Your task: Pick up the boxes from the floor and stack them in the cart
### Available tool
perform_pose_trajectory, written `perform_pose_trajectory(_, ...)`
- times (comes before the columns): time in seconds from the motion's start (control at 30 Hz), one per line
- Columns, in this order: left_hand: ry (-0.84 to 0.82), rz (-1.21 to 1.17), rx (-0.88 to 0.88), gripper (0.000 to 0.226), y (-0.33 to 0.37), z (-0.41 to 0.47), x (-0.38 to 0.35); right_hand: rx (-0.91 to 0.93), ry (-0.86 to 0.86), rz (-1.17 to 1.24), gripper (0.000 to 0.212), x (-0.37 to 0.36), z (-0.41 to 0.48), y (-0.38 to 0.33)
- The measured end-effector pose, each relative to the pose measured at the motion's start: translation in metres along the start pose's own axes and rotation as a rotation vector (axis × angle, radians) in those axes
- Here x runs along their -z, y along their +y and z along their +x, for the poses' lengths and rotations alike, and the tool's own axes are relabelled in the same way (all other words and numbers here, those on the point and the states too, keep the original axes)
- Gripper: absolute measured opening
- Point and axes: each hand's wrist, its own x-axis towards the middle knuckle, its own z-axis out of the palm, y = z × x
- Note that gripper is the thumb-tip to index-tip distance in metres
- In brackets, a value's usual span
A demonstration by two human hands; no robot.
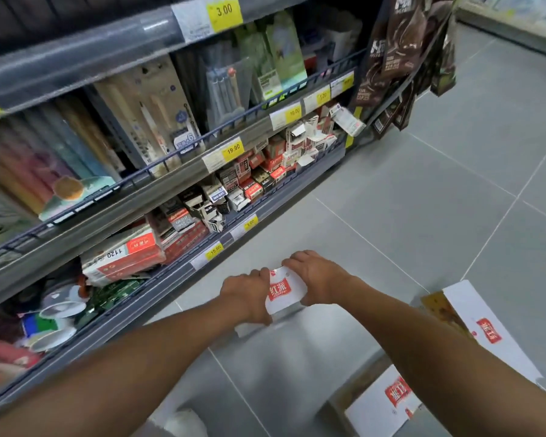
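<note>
A white box with a red logo (pixel 283 291) is held between both my hands above the grey tiled floor. My left hand (pixel 248 296) grips its left side and my right hand (pixel 317 277) grips its top right edge. Two more white boxes with the same red logo lie lower right: one (pixel 483 329) beside my right forearm, another (pixel 382 405) near the bottom edge. What they rest on is not visible, and no cart can be made out.
A grey store shelf unit (pixel 177 171) full of stationery, small boxes and yellow price tags runs along the left. Brown snack bags (pixel 404 58) hang at its far end. Grey floor tiles (pixel 438 200) spread to the right.
</note>
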Motion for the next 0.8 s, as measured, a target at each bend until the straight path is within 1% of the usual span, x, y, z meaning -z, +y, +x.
perform_pose_trajectory(0.1, 0.001, 0.101, -0.057, 0.094, -0.007, -0.026, 0.078, -0.050, 0.062, 0.069, 0.096, 0.061, -0.031, -0.012)
perform_pose_trajectory(0.2, 0.018, 0.179, -0.091, 0.093, -0.010, -0.075, 0.172, -0.076, 0.156, 0.104, 0.097, 0.140, -0.076, -0.033)
perform_pose_trajectory(0.27, 0.024, 0.207, -0.126, 0.088, -0.006, -0.118, 0.236, -0.083, 0.183, 0.107, 0.096, 0.198, -0.113, -0.050)
perform_pose_trajectory(0.37, 0.024, 0.218, -0.181, 0.073, 0.005, -0.180, 0.325, -0.103, 0.217, 0.105, 0.091, 0.279, -0.169, -0.076)
perform_pose_trajectory(0.4, 0.016, 0.212, -0.190, 0.072, 0.009, -0.200, 0.350, -0.112, 0.226, 0.101, 0.090, 0.301, -0.187, -0.085)
perform_pose_trajectory(0.57, 0.003, 0.203, -0.270, 0.078, 0.039, -0.314, 0.480, -0.168, 0.231, 0.047, 0.098, 0.423, -0.303, -0.128)
perform_pose_trajectory(0.7, 0.003, 0.219, -0.340, 0.087, 0.069, -0.384, 0.557, -0.230, 0.267, 0.028, 0.098, 0.500, -0.398, -0.156)
perform_pose_trajectory(0.77, 0.015, 0.218, -0.352, 0.083, 0.085, -0.414, 0.585, -0.244, 0.290, 0.029, 0.095, 0.529, -0.438, -0.164)
perform_pose_trajectory(0.8, 0.029, 0.226, -0.372, 0.077, 0.096, -0.433, 0.600, -0.261, 0.307, 0.037, 0.093, 0.542, -0.463, -0.168)
